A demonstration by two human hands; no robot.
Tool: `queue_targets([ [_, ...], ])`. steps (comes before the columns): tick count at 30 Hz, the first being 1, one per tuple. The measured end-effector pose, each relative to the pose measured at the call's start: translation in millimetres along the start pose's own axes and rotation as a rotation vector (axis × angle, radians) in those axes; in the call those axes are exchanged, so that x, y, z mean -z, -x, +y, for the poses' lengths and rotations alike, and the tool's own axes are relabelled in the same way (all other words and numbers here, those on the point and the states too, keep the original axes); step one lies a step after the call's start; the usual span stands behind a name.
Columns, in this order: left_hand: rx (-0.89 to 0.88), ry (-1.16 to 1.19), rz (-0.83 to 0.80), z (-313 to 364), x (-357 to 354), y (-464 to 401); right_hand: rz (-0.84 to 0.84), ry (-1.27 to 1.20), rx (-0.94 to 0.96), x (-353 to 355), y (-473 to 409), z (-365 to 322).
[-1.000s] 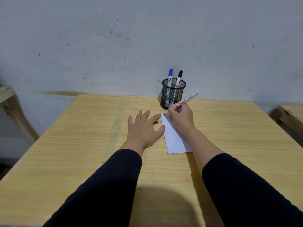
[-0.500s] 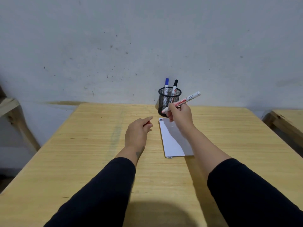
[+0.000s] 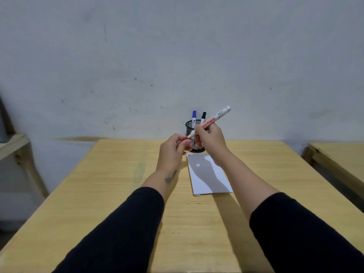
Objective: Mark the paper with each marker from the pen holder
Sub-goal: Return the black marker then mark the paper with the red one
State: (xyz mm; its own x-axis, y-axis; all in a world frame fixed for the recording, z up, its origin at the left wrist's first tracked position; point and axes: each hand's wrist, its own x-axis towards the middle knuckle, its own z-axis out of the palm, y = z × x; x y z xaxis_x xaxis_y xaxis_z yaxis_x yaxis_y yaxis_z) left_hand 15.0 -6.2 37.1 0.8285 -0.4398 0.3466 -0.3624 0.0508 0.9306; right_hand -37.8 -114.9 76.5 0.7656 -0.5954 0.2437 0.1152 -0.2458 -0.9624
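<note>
White paper (image 3: 208, 174), a rectangular sheet with small dark marks at its far left corner, lies flat on the pale wooden table (image 3: 110, 194), just this side of the black mesh pen holder (image 3: 190, 128), and my arms' shadow falls across it. Going from the left: I see a wooden shelf (image 3: 11, 143) jutting in at the frame's left edge, apart from the table's left edge, and the table's left half is bare wood with plenty of room. My left hand (image 3: 173, 152) is raised above the table, fingers pinched on a small red cap (image 3: 185, 138) that meets the lower tip of the white marker with red lettering (image 3: 209, 121). My right hand (image 3: 210, 140) grips that marker around its lower barrel, and it slants up to the right in front of the holder. In the holder stand a blue-capped marker (image 3: 194, 117) and a black-capped marker (image 3: 203, 117), close to the scuffed grey wall (image 3: 177, 56) at the table's far edge. Right of the paper the wood is open to the table's edge; past a narrow gap, a second wooden table (image 3: 342, 160) begins.
</note>
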Motion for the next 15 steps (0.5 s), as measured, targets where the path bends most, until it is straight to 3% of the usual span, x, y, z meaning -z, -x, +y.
queue_targets([
  [10, -0.050, -0.044, 0.018, 5.3, -4.0, 4.1, -0.149, 0.043, -0.036, 5.9, 3.0, -6.2],
  [15, -0.118, -0.249, 0.095, 2.7, -4.8, 6.6, -0.129, -0.036, -0.098, 0.1, 3.0, -1.6],
])
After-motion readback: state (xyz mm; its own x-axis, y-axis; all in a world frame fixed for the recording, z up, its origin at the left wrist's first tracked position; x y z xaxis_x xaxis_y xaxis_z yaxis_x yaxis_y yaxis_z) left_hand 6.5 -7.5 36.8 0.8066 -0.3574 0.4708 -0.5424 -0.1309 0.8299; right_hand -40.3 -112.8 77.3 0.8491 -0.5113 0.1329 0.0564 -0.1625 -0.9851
